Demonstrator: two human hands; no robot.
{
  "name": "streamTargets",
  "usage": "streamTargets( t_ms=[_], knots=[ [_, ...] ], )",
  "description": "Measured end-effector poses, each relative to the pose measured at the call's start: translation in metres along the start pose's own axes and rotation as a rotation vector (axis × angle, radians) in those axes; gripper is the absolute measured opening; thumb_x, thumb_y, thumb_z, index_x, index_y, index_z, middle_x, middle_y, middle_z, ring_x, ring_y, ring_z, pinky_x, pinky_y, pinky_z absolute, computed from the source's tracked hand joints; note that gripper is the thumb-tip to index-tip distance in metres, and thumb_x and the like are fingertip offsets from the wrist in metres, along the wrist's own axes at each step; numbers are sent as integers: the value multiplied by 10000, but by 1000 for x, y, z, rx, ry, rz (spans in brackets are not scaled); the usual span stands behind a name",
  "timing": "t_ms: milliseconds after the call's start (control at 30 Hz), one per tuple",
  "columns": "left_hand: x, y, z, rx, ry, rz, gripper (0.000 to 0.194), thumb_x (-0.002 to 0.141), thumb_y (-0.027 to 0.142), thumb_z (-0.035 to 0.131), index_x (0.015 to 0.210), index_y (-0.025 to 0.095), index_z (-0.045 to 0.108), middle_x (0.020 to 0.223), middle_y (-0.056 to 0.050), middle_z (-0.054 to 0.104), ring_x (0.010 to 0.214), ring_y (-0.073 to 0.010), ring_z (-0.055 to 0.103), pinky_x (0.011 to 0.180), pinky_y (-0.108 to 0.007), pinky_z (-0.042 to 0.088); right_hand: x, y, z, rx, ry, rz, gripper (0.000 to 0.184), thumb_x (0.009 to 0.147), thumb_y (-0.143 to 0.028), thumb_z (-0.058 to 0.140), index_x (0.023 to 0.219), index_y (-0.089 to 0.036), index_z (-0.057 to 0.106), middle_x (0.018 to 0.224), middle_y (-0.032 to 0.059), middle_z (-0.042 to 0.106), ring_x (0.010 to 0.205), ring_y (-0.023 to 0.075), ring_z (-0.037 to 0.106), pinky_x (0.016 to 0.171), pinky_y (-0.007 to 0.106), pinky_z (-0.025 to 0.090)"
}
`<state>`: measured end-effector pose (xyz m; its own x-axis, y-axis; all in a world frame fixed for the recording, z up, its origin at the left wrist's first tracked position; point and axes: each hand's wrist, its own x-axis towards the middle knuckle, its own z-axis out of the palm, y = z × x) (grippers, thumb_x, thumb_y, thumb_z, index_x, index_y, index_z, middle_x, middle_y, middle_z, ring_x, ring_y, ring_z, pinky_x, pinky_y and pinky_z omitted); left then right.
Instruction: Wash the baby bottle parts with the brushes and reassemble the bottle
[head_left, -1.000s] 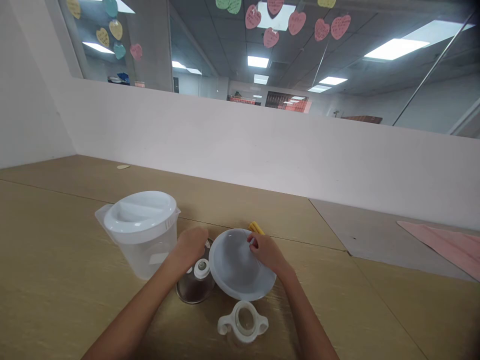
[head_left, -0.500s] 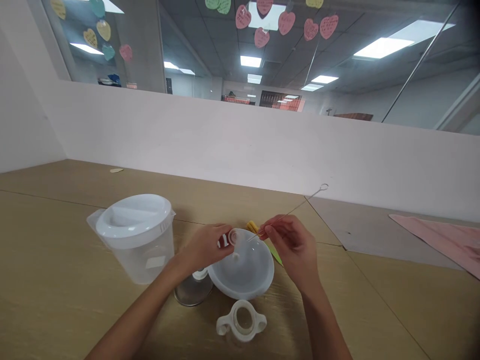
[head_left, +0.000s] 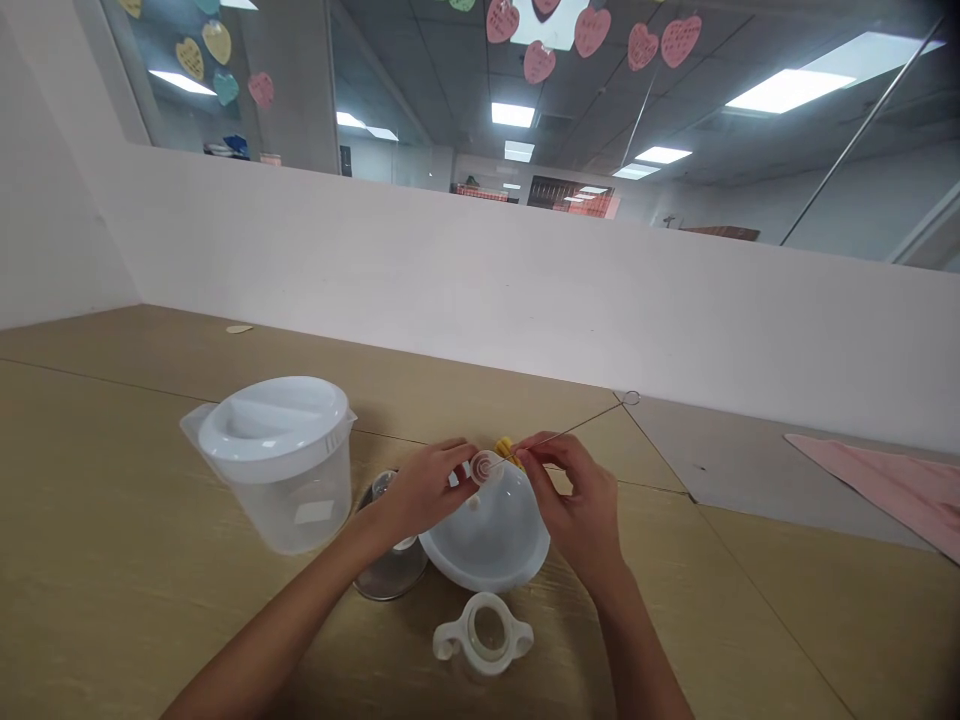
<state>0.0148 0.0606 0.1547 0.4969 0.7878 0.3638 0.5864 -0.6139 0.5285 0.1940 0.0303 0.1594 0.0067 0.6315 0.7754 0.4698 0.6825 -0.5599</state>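
My left hand [head_left: 439, 485] is closed on a small clear round piece with rings, which looks like a bottle nipple [head_left: 484, 468], held over the white bowl [head_left: 487, 555]. Between the fingertips of my right hand [head_left: 574, 490] is a thin wire brush [head_left: 592, 418], its looped end pointing up and right. The brush's lower tip reaches the nipple's open face; how deep it sits I cannot tell. In front of the bowl stands a two-handled baby bottle [head_left: 486, 635] with an open top. A grey round metal dish [head_left: 390, 575] lies partly under my left wrist.
A lidded translucent pitcher [head_left: 281, 470] stands left of my left arm. Something yellow [head_left: 506, 450] lies behind the bowl, partly hidden. A pink cloth [head_left: 885, 485] lies far right. A white wall [head_left: 487, 270] with a window above closes off the table's back.
My right hand has moved slightly left, bringing the wire brush's tip from beside the nipple to its open face. The brush now slants lower. The view has shifted slightly.
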Motion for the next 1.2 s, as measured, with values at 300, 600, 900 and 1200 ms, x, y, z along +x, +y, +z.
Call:
streamTargets(
  t_ms=[300, 600, 900, 1200],
  knots=[
    [-1, -2, 1, 32, 4, 10, 128, 853, 252, 480, 815, 185, 582, 844, -3, 588, 697, -107, 580, 621, -204, 436, -1, 4, 3, -14, 29, -15, 39, 851, -228, 553, 881, -214, 574, 854, 23, 676, 765, 146, 657, 707, 274, 544],
    [-1, -3, 2, 44, -8, -9, 111, 836, 218, 493, 844, 189, 600, 873, -8, 602, 720, -113, 583, 644, -210, 448, -1, 4, 4, -7, 31, -6, 59, 859, -265, 547, 869, -215, 576, 839, 25, 678, 758, 154, 660, 698, 287, 552],
    [-2, -2, 2, -7, 29, 31, 147, 869, 259, 483, 845, 192, 612, 845, 0, 595, 698, -101, 573, 630, -195, 435, -1, 4, 6, -31, -20, -17, 42, 853, -240, 547, 860, -217, 581, 833, 17, 684, 739, 145, 658, 688, 268, 536],
    [-3, -3, 8, -31, 26, 59, 174, 887, 275, 466, 904, 204, 624, 871, -9, 621, 747, -116, 581, 675, -204, 435, 2, 0, 6, -127, -136, 54, 90, 847, -288, 541, 832, -210, 581, 757, 4, 669, 589, 114, 613, 564, 215, 497]
  ],
)
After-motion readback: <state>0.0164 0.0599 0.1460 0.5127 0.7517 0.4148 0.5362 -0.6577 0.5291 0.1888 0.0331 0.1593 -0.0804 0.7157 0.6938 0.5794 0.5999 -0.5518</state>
